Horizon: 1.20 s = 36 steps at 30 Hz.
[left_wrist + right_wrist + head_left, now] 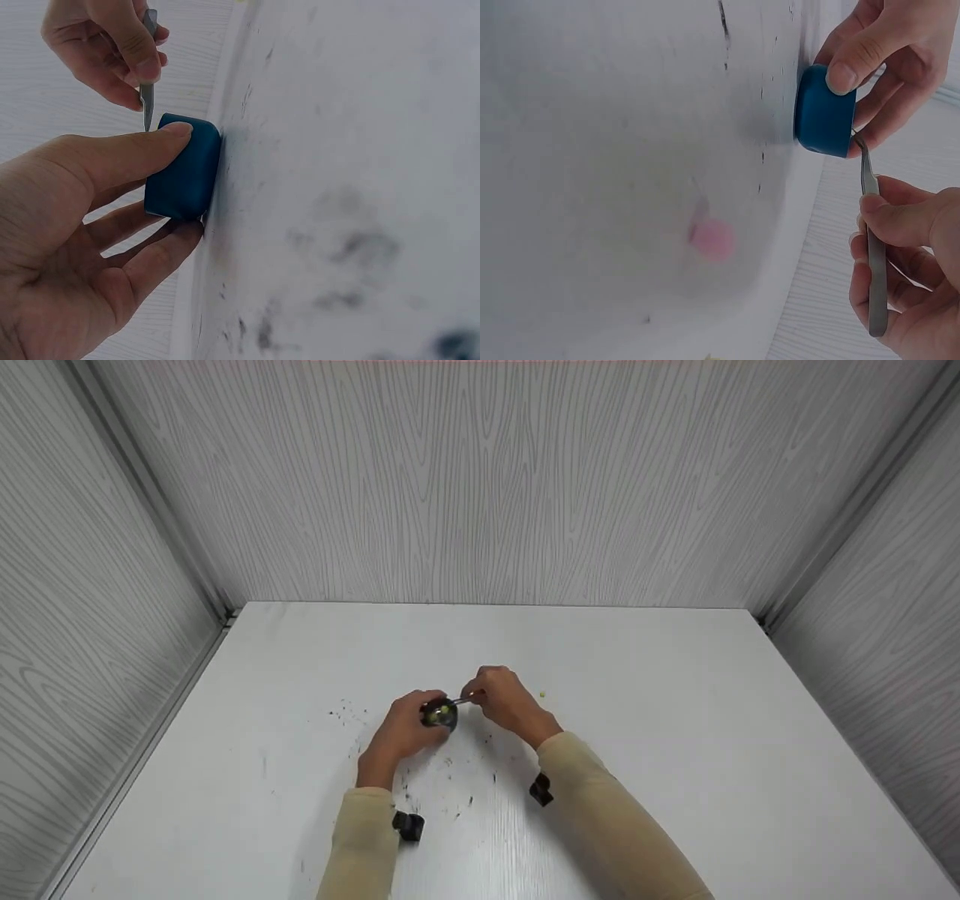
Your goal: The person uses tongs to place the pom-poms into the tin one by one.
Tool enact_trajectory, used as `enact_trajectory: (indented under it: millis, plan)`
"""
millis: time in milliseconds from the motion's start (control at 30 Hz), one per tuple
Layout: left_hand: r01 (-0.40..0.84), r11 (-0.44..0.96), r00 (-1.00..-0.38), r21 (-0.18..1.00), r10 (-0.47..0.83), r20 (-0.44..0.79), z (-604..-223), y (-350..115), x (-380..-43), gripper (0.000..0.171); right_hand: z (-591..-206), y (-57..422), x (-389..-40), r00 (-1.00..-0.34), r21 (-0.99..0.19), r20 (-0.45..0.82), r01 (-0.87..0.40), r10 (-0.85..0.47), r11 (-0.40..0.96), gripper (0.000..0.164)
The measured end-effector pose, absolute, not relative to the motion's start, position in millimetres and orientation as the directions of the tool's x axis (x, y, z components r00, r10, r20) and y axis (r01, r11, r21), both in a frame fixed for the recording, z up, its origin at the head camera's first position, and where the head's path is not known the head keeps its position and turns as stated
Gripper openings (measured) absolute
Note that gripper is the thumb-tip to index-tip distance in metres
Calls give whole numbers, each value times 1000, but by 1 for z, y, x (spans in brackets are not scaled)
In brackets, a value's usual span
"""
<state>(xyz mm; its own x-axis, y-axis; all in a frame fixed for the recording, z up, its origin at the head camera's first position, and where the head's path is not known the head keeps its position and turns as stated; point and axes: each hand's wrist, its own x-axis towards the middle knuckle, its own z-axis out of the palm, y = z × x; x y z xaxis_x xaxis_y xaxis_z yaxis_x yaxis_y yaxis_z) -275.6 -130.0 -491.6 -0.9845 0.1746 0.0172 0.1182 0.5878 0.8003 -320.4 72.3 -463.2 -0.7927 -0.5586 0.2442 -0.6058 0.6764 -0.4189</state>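
Observation:
A small blue cup (184,172) stands on the white table, and my left hand (405,727) holds it between thumb and fingers. From the head view, a few yellow-green bits show inside the cup. My right hand (506,701) pinches a pair of metal tweezers (877,277) with a bent tip. That tip reaches the cup's open rim in the right wrist view; its very end is hidden, so I cannot tell whether it grips anything.
On the white table (675,720), a tiny yellow-green bead (542,694) lies beyond my right wrist. Dark specks and smudges (450,780) spread around my forearms. A pink round spot (714,239) appears in the right wrist view. Grey wood-grain panels (480,487) enclose the back and sides.

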Motion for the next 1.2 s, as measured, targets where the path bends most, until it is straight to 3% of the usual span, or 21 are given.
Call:
enact_trajectory:
  millis: [600,1200]
  plan:
    - [136,596,-983,791,180,33,-493,-130,-276,54,-464,78,-319,-787,-448,263,-612,-557,652,19]
    - [105,616,-987,781,159,8,-492,-128,-275,54,-450,129,-311,-801,-494,285,-594,-527,635,13]
